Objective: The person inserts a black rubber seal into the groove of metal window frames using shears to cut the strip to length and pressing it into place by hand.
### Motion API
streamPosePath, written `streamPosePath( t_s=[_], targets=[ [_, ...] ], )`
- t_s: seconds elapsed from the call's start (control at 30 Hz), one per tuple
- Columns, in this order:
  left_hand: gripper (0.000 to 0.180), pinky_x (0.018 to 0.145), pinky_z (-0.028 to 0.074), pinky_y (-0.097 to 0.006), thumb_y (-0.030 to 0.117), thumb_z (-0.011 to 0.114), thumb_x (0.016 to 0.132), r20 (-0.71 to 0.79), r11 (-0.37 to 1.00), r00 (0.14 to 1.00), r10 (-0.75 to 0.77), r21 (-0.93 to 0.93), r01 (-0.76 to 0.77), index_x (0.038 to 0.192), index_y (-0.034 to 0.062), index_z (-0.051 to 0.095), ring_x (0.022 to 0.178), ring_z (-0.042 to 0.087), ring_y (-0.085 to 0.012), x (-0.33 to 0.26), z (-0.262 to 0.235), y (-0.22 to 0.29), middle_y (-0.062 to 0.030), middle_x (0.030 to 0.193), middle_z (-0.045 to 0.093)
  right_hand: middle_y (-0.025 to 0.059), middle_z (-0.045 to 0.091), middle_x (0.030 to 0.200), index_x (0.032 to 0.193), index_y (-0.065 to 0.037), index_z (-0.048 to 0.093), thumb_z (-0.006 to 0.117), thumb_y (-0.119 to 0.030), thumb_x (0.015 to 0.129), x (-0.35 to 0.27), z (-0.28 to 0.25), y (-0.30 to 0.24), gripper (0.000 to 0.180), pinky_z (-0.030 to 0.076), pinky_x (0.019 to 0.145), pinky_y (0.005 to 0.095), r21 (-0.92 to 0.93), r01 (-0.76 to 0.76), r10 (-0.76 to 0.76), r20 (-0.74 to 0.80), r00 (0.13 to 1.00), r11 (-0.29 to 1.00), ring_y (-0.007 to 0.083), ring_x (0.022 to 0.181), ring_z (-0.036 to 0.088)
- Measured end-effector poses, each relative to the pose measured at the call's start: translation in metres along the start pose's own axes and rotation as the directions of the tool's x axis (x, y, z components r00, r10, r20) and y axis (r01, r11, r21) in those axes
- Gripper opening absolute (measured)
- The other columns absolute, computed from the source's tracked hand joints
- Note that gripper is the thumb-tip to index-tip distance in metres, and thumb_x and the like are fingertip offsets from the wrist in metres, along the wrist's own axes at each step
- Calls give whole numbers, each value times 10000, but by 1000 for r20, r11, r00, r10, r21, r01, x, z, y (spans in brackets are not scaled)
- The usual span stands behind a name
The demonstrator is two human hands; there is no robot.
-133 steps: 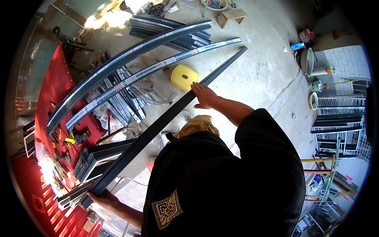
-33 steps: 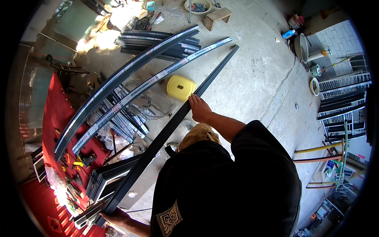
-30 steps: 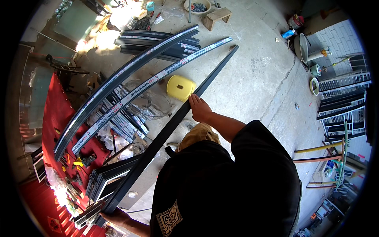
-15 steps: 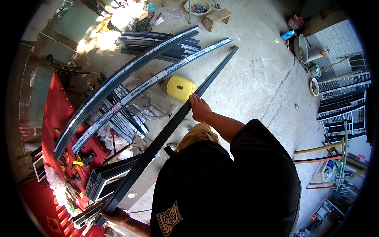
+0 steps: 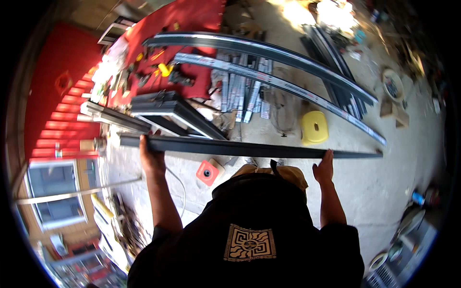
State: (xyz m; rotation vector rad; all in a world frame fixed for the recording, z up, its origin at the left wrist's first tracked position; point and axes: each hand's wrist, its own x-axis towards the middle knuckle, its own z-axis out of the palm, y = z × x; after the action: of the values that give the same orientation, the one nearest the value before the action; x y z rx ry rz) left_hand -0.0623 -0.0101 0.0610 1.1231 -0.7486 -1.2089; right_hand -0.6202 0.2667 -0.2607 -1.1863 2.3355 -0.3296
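A long dark grey metal profile bar [image 5: 240, 148] spans the view in front of my body, nearly level from left to right. Toward its left end, my left hand [image 5: 151, 154] is closed round it. Farther along, my right hand [image 5: 325, 167] grips the bar some way in from the right end, thumb below. Beyond it lie two long profiles with printed film, the nearer one [image 5: 273, 81] and the farther one [image 5: 259, 48]. Dark window frames [image 5: 180, 113] are stacked just past my left hand.
A yellow plastic stool [image 5: 314, 128] stands beyond the bar, near my right hand. The red-covered bench [image 5: 194, 24] holds yellow-handled tools [image 5: 165, 70]. Short filmed profile pieces [image 5: 252, 96] lie in a heap. A red square object [image 5: 209, 173] rests on the floor between my arms.
My body and view have turned left, and the bar has swung from a steep diagonal to nearly level. Both hands still hold it. The red square object and a window have come into view.
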Motion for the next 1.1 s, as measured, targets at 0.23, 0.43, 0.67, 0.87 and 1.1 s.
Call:
streamPosePath(
  t_s=[0.23, 0.43, 0.67, 0.87, 1.1],
  targets=[
    [493, 991, 577, -406, 476, 667, 1068, -188, 995, 981, -49, 79, 64, 1296, 39, 644, 1113, 744, -268, -17, 17, 5, -187, 1205, 775, 330, 196, 1756, 1679, 111, 138, 795, -227, 902, 14, 2, -12, 1073, 229, 1360, 450, -99, -14, 30, 159, 987, 995, 430, 1658, 180],
    [490, 981, 603, -386, 450, 711, 1045, -237, 988, 965, -110, 84, 133, 1248, 6, 668, 1069, 761, -241, -4, 17, -8, -157, 1162, 781, 341, 289, 1723, 1651, 59, 318, 602, -75, 904, 52, -6, -39, 810, 279, 1331, 480, -186, 125, -95, 160, 983, 975, 460, 1621, 273],
    [481, 946, 617, -373, 421, 744, 1035, -169, 970, 956, -239, -2, 242, 1266, 3, 689, 1015, 765, -212, 34, -19, -36, -139, 1153, 790, 334, 531, 1556, 1494, 66, 540, 728, -162, 961, 104, -12, -228, 609, 365, 1266, 502, -53, 512, -513, -6, 858, 857, 472, 1496, 467],
    [401, 1016, 557, -329, 373, 757, 1051, -82, 934, 931, -357, -45, 354, 1249, 25, 745, 1074, 723, -160, 69, -54, -73, -77, 1174, 794, 271, 599, 1495, 1473, 2, 575, 733, -180, 973, 98, -3, -455, 555, 439, 1195, 495, 78, 686, -690, 72, 720, 723, 466, 1420, 542],
    [372, 1019, 532, -323, 312, 830, 1000, 5, 887, 894, -448, -123, 445, 1233, 33, 747, 1074, 701, -151, 108, -80, -86, -54, 1159, 781, 224, 709, 1360, 1490, -23, 589, 726, -213, 990, 81, 18, -663, 551, 526, 1082, 477, 109, 812, -808, 238, 539, 574, 402, 1286, 668]
  ],
)
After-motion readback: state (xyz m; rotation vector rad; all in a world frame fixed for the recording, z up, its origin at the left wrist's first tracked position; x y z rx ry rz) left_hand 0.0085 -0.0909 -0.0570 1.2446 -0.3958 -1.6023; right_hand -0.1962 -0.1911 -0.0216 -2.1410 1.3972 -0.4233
